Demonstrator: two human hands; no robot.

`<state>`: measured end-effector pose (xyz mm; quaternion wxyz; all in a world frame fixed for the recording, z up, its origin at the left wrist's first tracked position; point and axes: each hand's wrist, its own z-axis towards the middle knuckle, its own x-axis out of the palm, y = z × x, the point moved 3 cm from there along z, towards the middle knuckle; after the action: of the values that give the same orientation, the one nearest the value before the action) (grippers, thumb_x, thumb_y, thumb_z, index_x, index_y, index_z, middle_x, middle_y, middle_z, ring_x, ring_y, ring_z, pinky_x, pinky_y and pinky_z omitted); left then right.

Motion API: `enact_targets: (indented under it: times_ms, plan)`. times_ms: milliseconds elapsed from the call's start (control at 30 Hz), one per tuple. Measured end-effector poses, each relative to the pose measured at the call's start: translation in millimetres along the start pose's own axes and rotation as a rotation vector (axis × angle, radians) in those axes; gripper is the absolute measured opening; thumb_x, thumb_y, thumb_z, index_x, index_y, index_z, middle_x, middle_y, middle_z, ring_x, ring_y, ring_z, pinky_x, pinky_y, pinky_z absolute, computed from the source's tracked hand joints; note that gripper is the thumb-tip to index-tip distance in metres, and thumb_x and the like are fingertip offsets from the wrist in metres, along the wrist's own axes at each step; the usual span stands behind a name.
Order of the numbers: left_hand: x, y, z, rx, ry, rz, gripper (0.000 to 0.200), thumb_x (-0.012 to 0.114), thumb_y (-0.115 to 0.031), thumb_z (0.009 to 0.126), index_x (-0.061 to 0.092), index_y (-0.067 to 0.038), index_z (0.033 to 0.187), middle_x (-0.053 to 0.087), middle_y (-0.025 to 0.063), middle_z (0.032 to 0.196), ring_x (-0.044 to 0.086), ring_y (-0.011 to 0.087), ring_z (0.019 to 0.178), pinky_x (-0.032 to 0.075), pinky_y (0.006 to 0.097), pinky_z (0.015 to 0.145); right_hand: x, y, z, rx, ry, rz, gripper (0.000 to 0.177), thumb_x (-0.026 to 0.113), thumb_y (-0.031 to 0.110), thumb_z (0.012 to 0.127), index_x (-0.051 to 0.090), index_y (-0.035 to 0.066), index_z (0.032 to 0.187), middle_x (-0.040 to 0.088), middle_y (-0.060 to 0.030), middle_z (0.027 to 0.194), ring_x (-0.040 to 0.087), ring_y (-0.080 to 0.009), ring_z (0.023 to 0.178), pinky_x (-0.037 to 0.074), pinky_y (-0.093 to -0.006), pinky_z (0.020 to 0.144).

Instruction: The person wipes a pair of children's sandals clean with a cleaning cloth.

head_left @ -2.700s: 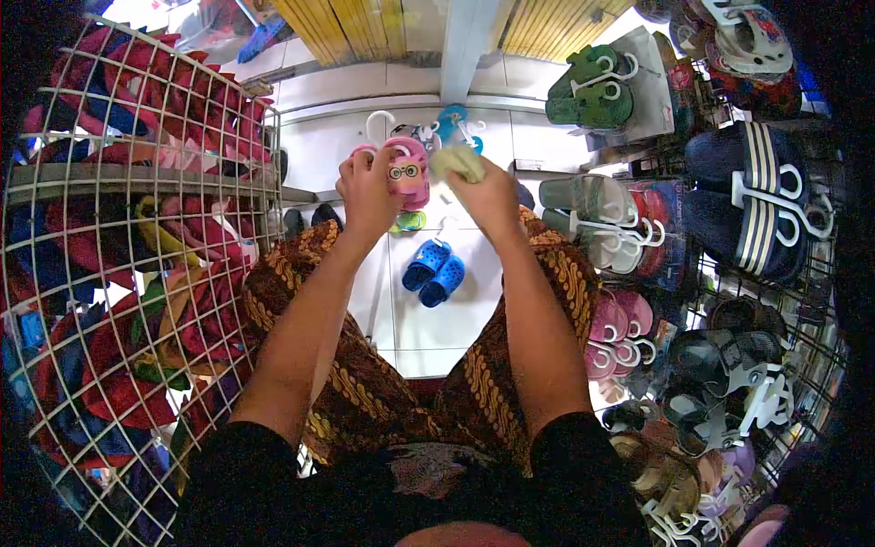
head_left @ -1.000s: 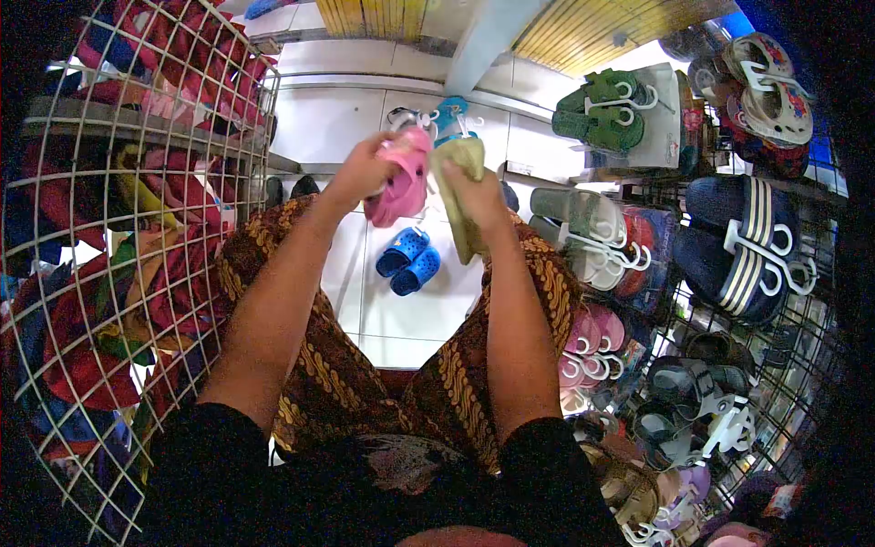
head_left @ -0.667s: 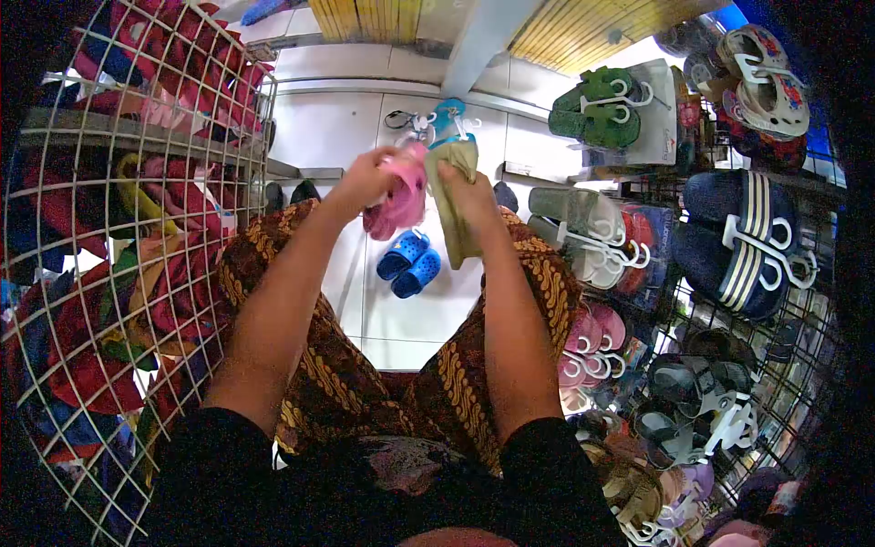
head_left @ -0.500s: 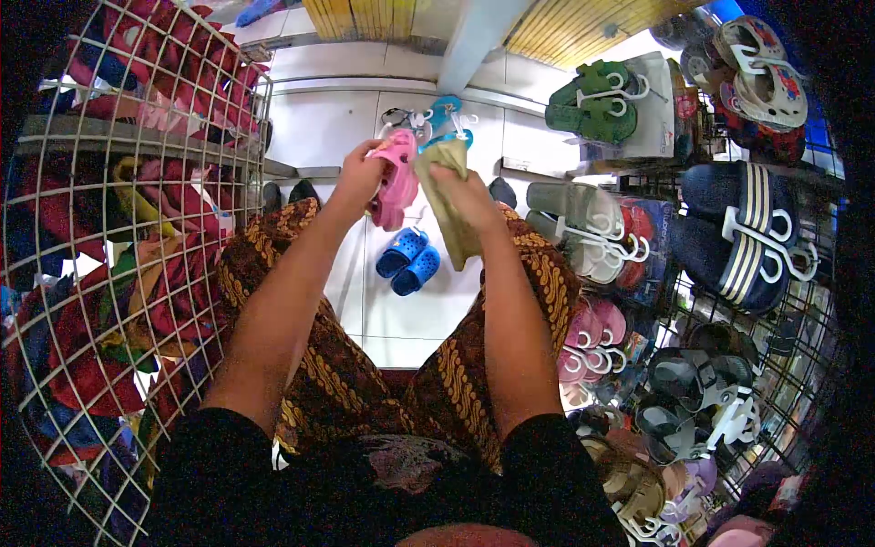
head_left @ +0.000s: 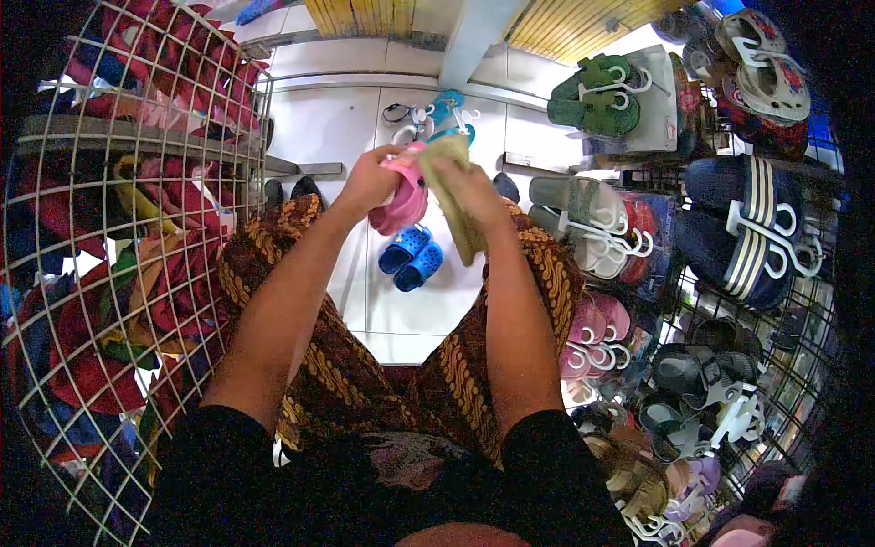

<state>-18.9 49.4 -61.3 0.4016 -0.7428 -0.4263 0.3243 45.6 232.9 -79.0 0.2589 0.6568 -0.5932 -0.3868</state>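
Note:
My left hand (head_left: 369,185) is wrapped round a pair of pink clogs (head_left: 404,202), held up above the floor between my knees. In my right hand (head_left: 469,193) is a folded pale olive cloth (head_left: 453,219), which touches or nearly touches the top of the pink clogs; the exact contact is blurred. Below both hands, a pair of blue clogs (head_left: 411,258) lies on the white tiles. Beyond my hands, turquoise sandals (head_left: 447,108) with white hangers rest on the floor.
A wire grid (head_left: 118,228) with red cloth behind it stands on the left. On the right, racks carry green sandals (head_left: 609,96), dark blue striped slides (head_left: 749,228) and several other pairs. A pale post (head_left: 478,46) rises ahead.
The cloth and the upper part of the pink clogs have come closer together. My left hand has shifted slightly right and down, and the clogs are tilted differently.

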Motion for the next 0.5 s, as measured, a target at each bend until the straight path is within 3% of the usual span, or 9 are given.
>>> enact_targets:
  times_ms: [67,167,200,300,333,433,500]
  plan:
    - [-6,17,13,-0.068,-0.077,-0.154,0.034,0.070,-0.024,0.085,0.068,-0.006,0.114,0.070,0.0108,0.089,0.064,0.0134,0.073,0.051,0.0294,0.064,8,-5,-3,-0.054,0.126,0.030,0.052,0.065,0.049,0.086,0.070,-0.001,0.094,0.067,-0.0086,0.075,0.062,-0.0158,0.063,0.049,-0.0311,0.058]
    - [-2,13,10,0.041,0.075,0.223,0.032,0.070,-0.023,0.086,0.068,-0.005,0.112,0.070,0.0107,0.089,0.064,0.0133,0.072,0.050,0.0281,0.062,-11,24,-21,0.119,-0.189,-0.022,0.066,0.064,0.063,0.080,0.070,0.000,0.099,0.070,-0.0180,0.083,0.068,-0.0271,0.077,0.053,-0.0387,0.071]
    - [1,6,2,0.019,0.155,0.260,0.035,0.072,-0.023,0.083,0.068,-0.007,0.114,0.071,0.0127,0.090,0.066,0.0163,0.077,0.052,0.0295,0.068,-14,22,-19,0.103,-0.213,0.005,0.056,0.067,0.056,0.083,0.071,0.002,0.097,0.068,-0.0078,0.080,0.063,-0.0175,0.068,0.050,-0.0311,0.061]
    - [-1,23,10,0.151,-0.019,0.029,0.038,0.075,-0.025,0.078,0.069,-0.011,0.114,0.072,0.0154,0.093,0.068,0.0208,0.084,0.053,0.0317,0.075,-3,-5,0,0.181,0.105,-0.109,0.060,0.067,0.058,0.082,0.071,0.000,0.095,0.068,-0.0092,0.076,0.064,-0.0166,0.067,0.050,-0.0303,0.059]
    - [-3,19,8,-0.045,-0.154,0.148,0.041,0.075,-0.021,0.075,0.069,-0.011,0.115,0.071,0.0168,0.100,0.069,0.0245,0.088,0.053,0.0331,0.079,9,-8,-1,-0.005,0.185,0.057,0.060,0.066,0.057,0.084,0.071,-0.001,0.095,0.067,-0.0085,0.074,0.063,-0.0162,0.066,0.050,-0.0293,0.057]
    - [0,53,23,0.161,0.007,0.186,0.041,0.072,-0.017,0.074,0.069,-0.010,0.114,0.069,0.0175,0.105,0.069,0.0276,0.091,0.053,0.0343,0.080,-12,8,-7,0.074,-0.139,-0.087,0.056,0.066,0.054,0.086,0.069,0.001,0.102,0.067,-0.0062,0.078,0.062,-0.0152,0.065,0.049,-0.0279,0.056]
    - [3,58,25,0.162,0.008,0.043,0.039,0.071,-0.016,0.073,0.069,-0.009,0.111,0.069,0.0180,0.102,0.069,0.0296,0.091,0.053,0.0364,0.081,-8,4,-4,0.127,0.042,-0.009,0.053,0.066,0.052,0.087,0.067,0.002,0.103,0.065,-0.0055,0.077,0.061,-0.0142,0.062,0.049,-0.0283,0.055]
